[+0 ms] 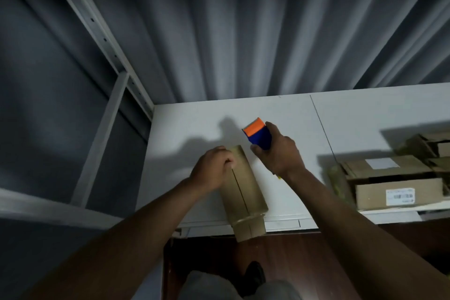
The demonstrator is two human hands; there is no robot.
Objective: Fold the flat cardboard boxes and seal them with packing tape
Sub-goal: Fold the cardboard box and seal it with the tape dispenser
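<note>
At the far left a pale metal shelf frame (104,39) is standing against grey curtains (243,31). Moving in, the left hand (211,168) is pressing down with curled fingers on the far end of the folded cardboard box (243,192), its grip resting on top rather than wrapping it. The box is lying on the white desk (194,129), long axis running from the near edge away and slightly left, near end overhanging the edge, centre seam showing. Just right, the right hand (277,153) is gripping the blue-and-orange tape dispenser (258,134) firmly, orange end pointing away. Further right, stacked cardboard boxes (394,185) are sitting.
</note>
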